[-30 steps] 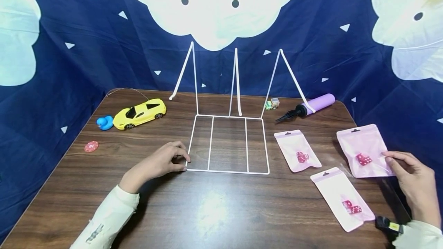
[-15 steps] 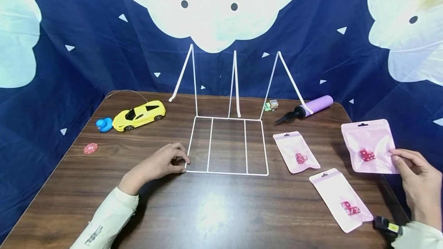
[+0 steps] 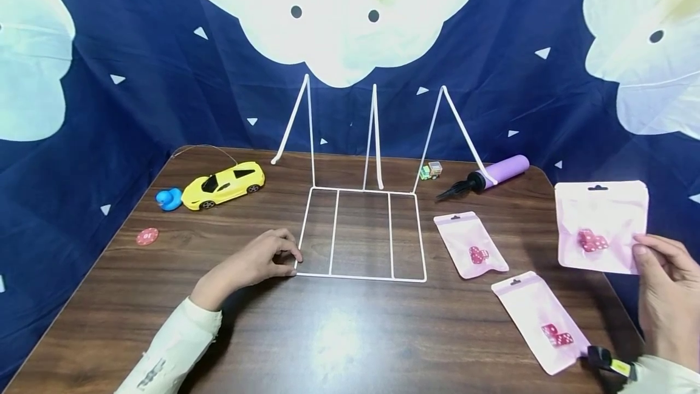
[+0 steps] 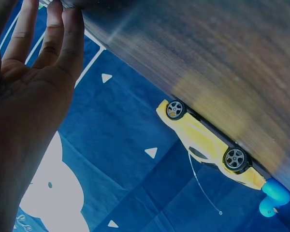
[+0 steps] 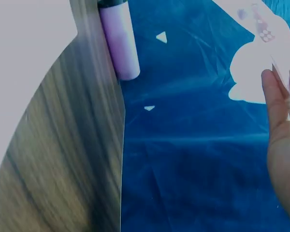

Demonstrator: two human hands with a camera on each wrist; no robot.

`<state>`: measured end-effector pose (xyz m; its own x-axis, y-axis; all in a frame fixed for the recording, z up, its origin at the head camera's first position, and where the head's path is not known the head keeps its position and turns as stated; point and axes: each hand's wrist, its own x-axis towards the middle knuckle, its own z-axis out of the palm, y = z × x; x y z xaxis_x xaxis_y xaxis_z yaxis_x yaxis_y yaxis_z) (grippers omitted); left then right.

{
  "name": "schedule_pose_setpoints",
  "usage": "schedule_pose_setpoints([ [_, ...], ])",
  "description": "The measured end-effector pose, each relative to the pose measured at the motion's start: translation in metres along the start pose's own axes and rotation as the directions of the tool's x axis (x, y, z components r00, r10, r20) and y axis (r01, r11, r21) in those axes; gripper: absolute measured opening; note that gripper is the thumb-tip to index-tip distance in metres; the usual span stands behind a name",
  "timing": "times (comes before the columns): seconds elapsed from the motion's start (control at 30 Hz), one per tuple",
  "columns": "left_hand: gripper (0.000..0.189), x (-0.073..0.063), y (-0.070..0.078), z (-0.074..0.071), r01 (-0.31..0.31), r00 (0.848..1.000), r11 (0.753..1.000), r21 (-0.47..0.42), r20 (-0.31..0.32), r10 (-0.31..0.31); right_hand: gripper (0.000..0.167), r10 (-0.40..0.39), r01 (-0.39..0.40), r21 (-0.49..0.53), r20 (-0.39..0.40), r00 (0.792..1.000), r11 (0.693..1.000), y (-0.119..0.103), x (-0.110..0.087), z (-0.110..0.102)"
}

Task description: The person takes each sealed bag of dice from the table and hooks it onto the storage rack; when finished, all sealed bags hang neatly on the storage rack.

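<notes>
A white wire rack (image 3: 361, 279) with three tall bent prongs stands on the wooden table. At its front left corner, my left hand (image 3: 265, 259) pinches the wire between thumb and fingers; in the left wrist view that hand (image 4: 43, 63) hides the contact. My right hand (image 3: 668, 297) pinches the right edge of a pink zip bag (image 3: 623, 217), held upright above the table's right side. Red dice (image 3: 592, 241) show inside it. Two similar bags with dice lie on the table: one nearer the rack (image 3: 456, 233), one nearer the front (image 3: 530, 303).
A purple hand pump (image 3: 505, 169) lies behind the bags, under the right prong. A tiny toy truck (image 3: 431, 170) stands beside it. At left are a yellow toy car (image 3: 224, 185), a blue duck (image 3: 168, 199) and a red chip (image 3: 147, 236). A blue curtain (image 3: 164, 96) hangs behind.
My right hand has lifted the pink zip bag off the table and moved it right, turning it upright to face me. My left hand stays at the rack corner.
</notes>
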<state>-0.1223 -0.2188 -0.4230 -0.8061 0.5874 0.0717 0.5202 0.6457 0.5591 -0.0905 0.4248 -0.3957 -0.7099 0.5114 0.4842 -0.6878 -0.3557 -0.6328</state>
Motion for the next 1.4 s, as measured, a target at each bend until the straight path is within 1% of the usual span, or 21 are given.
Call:
schedule_pose_setpoints([
  [0.07,0.014,-0.001,0.003,-0.001,0.027,0.999,1.0,0.004,0.02,-0.027,0.019,-0.006,0.006,0.003,-0.006,1.0,1.0,0.0,-0.001,0.003],
  [0.13,0.014,-0.001,0.003,-0.001,0.031,0.999,0.999,0.008,0.022,-0.031,0.018,-0.014,0.014,0.008,-0.01,1.0,1.0,0.0,-0.002,0.007],
  [0.23,0.014,0.0,0.002,0.0,0.016,1.0,1.0,0.0,0.015,-0.016,0.018,-0.02,0.021,0.031,-0.019,1.0,0.999,0.0,-0.002,0.011],
  [0.3,0.014,0.0,-0.004,0.003,-0.009,1.0,1.0,-0.01,0.0,0.009,0.018,-0.026,0.027,0.042,-0.027,0.999,0.999,0.001,-0.003,0.014],
  [0.33,0.014,0.0,-0.008,0.005,-0.027,1.0,1.0,-0.015,-0.008,0.027,0.018,-0.026,0.027,0.05,-0.034,0.999,0.998,0.002,-0.003,0.015],
  [0.37,0.014,0.001,-0.018,0.01,-0.048,0.999,0.999,-0.015,-0.023,0.048,0.019,-0.025,0.028,0.06,-0.04,0.999,0.998,0.002,-0.004,0.016],
  [0.43,0.015,0.001,-0.035,0.019,-0.072,0.996,0.997,-0.012,-0.052,0.071,0.019,-0.028,0.032,0.081,-0.052,0.998,0.996,0.003,-0.004,0.019],
  [0.47,0.016,0.002,-0.044,0.024,-0.08,0.995,0.997,-0.003,-0.063,0.079,0.019,-0.03,0.035,0.095,-0.057,0.998,0.995,0.004,-0.004,0.021],
  [0.53,0.017,0.003,-0.058,0.03,-0.097,0.993,0.995,0.008,-0.069,0.097,0.019,-0.034,0.043,0.12,-0.071,0.997,0.992,0.005,-0.005,0.025],
  [0.57,0.017,0.003,-0.062,0.033,-0.094,0.993,0.996,0.009,-0.076,0.094,0.019,-0.037,0.047,0.132,-0.077,0.996,0.99,0.006,-0.005,0.026],
  [0.63,0.017,0.002,-0.056,0.03,-0.099,0.993,0.995,0.014,-0.066,0.099,0.018,-0.042,0.055,0.144,-0.092,0.995,0.988,0.006,-0.006,0.03],
  [0.7,0.017,0.001,-0.042,0.022,-0.091,0.994,0.996,0.009,-0.053,0.091,0.017,-0.051,0.066,0.144,-0.103,0.993,0.987,0.007,-0.007,0.033],
  [0.73,0.017,0.0,-0.033,0.018,-0.076,0.996,0.997,0.007,-0.05,0.076,0.017,-0.055,0.071,0.144,-0.107,0.993,0.987,0.007,-0.008,0.035],
  [0.83,0.016,0.0,-0.007,0.003,-0.028,1.0,1.0,0.004,-0.011,0.028,0.016,-0.068,0.086,0.154,-0.121,0.99,0.984,0.007,-0.01,0.04],
  [0.9,0.016,0.0,0.001,-0.002,-0.003,1.0,1.0,0.009,0.005,0.003,0.016,-0.074,0.095,0.173,-0.123,0.99,0.98,0.007,-0.011,0.043],
  [0.97,0.016,0.001,0.005,-0.003,0.014,1.0,1.0,0.018,0.019,-0.015,0.015,-0.08,0.103,0.192,-0.125,0.989,0.976,0.006,-0.013,0.047],
  [1.1,0.015,0.002,0.006,-0.002,0.037,0.999,0.999,0.018,0.027,-0.037,0.014,-0.102,0.125,0.204,-0.119,0.988,0.971,0.005,-0.02,0.057],
  [1.17,0.015,0.002,0.006,-0.002,0.038,0.999,0.999,0.016,0.027,-0.038,0.014,-0.117,0.14,0.2,-0.124,0.985,0.97,0.004,-0.024,0.065],
  [1.3,0.015,0.001,0.005,-0.002,0.031,0.999,0.999,0.01,0.025,-0.031,0.013,-0.16,0.179,0.127,-0.147,0.976,0.976,0.005,-0.03,0.079],
  [1.4,0.015,0.002,0.004,-0.001,0.036,0.999,0.999,0.006,0.026,-0.037,0.013,-0.185,0.196,0.062,-0.152,0.971,0.979,0.006,-0.035,0.087],
])
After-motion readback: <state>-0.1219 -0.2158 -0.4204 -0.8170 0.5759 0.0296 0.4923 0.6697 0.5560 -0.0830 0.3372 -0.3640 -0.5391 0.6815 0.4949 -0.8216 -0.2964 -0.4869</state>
